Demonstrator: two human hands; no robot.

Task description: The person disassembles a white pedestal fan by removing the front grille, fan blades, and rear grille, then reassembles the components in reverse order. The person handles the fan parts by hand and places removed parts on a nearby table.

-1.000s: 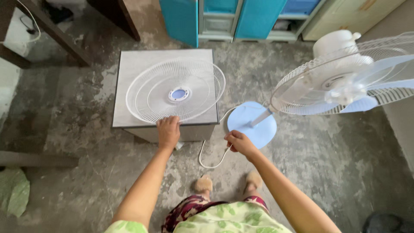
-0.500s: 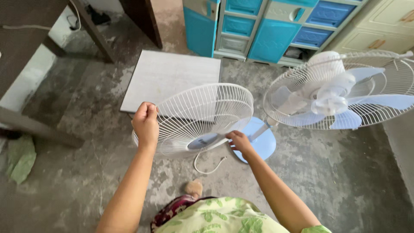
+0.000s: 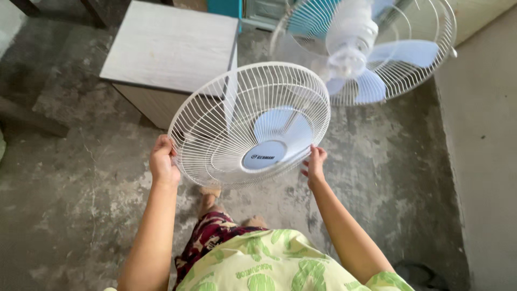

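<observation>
Head view: my L hand (image 3: 163, 163) at 9 o'clock of white fan grille (image 3: 237, 102), fingers curled on rim, my R hand (image 3: 315, 166) at 4 o'clock, fingers pressed to rim, grille held tilted above concrete floor (image 3: 70, 210), grey table (image 3: 172, 46) at 11, standing fan (image 3: 371, 48) at 1.

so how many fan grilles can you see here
2: a loose front grille held between left hand and right hand, and the rear grille on the fan behind it.

Round blue label (image 3: 264, 155) w/ dark print at guard centre.
</observation>
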